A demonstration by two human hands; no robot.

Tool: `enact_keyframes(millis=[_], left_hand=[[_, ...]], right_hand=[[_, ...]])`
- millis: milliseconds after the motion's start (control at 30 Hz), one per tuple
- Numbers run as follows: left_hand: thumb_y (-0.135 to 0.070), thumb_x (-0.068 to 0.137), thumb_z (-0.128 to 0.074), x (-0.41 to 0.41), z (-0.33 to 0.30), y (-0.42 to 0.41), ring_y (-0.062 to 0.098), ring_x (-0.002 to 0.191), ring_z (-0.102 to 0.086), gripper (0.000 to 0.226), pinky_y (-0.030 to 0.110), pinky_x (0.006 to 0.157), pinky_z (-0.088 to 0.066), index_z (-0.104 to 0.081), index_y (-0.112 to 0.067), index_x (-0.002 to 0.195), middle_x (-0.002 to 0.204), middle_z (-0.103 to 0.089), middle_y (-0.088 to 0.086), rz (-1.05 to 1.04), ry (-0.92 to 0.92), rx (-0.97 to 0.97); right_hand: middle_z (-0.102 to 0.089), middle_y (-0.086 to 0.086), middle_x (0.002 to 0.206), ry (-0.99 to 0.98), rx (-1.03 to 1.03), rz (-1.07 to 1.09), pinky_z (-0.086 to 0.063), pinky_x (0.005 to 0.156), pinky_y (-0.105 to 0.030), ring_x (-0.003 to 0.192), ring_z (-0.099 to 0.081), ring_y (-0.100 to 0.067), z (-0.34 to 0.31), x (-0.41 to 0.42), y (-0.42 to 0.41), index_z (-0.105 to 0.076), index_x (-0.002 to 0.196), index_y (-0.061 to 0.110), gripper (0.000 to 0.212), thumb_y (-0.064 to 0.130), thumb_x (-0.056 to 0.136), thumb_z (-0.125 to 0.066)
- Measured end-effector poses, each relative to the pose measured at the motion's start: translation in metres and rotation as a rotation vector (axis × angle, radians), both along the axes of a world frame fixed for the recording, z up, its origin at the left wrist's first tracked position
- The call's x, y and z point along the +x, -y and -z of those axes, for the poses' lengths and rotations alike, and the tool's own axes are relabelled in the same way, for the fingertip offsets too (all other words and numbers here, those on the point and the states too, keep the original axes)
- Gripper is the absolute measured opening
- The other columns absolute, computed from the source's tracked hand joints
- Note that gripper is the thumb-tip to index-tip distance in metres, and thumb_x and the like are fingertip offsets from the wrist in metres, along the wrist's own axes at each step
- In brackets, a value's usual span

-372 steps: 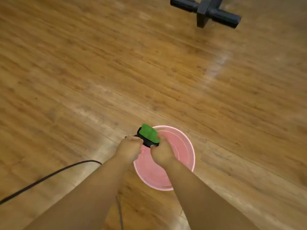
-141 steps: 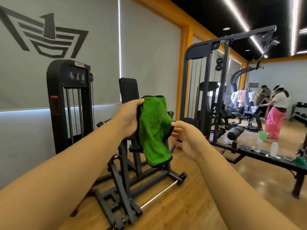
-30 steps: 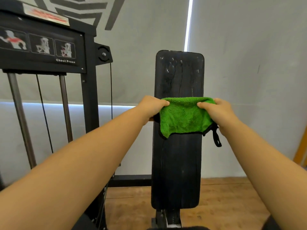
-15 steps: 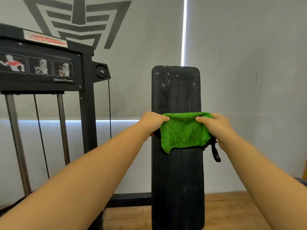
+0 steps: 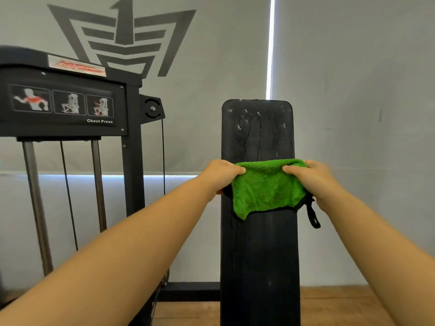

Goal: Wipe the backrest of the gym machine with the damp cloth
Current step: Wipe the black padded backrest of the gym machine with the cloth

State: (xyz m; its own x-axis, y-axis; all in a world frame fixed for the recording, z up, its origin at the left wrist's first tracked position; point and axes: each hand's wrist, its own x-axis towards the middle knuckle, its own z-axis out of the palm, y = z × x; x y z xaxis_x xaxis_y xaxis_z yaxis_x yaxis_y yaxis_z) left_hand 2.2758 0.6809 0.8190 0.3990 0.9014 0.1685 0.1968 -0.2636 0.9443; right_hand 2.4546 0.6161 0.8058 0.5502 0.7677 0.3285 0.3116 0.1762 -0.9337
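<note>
A tall black padded backrest [image 5: 259, 255] stands upright in the middle of the head view, its top part cracked and speckled. Spread across it at mid height is the green damp cloth [image 5: 266, 189], with a black edge and a hanging loop at its right. My left hand [image 5: 221, 177] grips the cloth's top left corner at the pad's left edge. My right hand [image 5: 310, 180] grips the top right corner at the pad's right edge. Both hands hold the cloth flat against the pad.
The black chest press weight stack [image 5: 66, 107] with its picture panel, guide rods and cable stands to the left. A grey wall with a dark logo [image 5: 122, 41] lies behind. Wooden floor [image 5: 334, 304] shows at the bottom.
The backrest top and the cloth both sit a little lower in view than half a second ago. The cloth stays at about the same height on the pad, both hands still gripping its top corners.
</note>
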Motion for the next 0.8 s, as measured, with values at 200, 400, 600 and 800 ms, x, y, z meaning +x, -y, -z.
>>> enact_keyframes(millis=[200, 400, 600, 800], left_hand=[[-0.017, 0.089, -0.06, -0.013, -0.003, -0.002, 0.013, 0.063, -0.054, 0.021, 0.023, 0.058, -0.05, -0.052, -0.015, 0.07, 0.073, -0.055, 0.002, -0.013, 0.053, 0.028], [-0.019, 0.087, -0.063, 0.003, 0.006, -0.005, 0.025, 0.083, -0.056, 0.018, 0.038, 0.084, -0.052, -0.055, -0.017, 0.071, 0.087, -0.059, 0.009, -0.032, 0.045, -0.002], [-0.018, 0.089, -0.061, 0.023, 0.011, -0.021, 0.016, 0.068, -0.056, 0.017, 0.028, 0.07, -0.051, -0.057, -0.016, 0.072, 0.075, -0.058, 0.004, 0.007, 0.106, -0.049], [-0.019, 0.092, -0.055, 0.05, 0.008, -0.044, 0.017, 0.076, -0.058, 0.012, 0.028, 0.064, -0.051, -0.059, -0.017, 0.08, 0.081, -0.06, 0.004, 0.057, 0.243, -0.12]], right_hand=[[-0.059, -0.006, 0.075, 0.073, 0.045, 0.025, -0.046, 0.062, -0.027, 0.068, -0.056, -0.019, -0.008, -0.012, -0.004, -0.055, 0.072, 0.013, 0.016, 0.013, 0.083, -0.066], [-0.062, -0.011, 0.077, 0.112, 0.007, 0.079, -0.05, 0.074, -0.036, 0.075, -0.06, -0.026, -0.003, -0.001, -0.006, -0.057, 0.074, 0.01, 0.014, 0.015, 0.082, -0.067], [-0.067, -0.015, 0.094, 0.067, -0.048, 0.082, -0.052, 0.079, -0.038, 0.086, -0.064, -0.028, 0.007, 0.011, -0.02, -0.064, 0.091, 0.006, 0.014, 0.018, 0.085, -0.064], [-0.066, -0.012, 0.094, 0.012, -0.011, -0.066, -0.047, 0.069, -0.031, 0.088, -0.063, -0.023, 0.017, 0.005, -0.049, -0.063, 0.097, 0.004, 0.024, 0.026, 0.089, -0.058]])
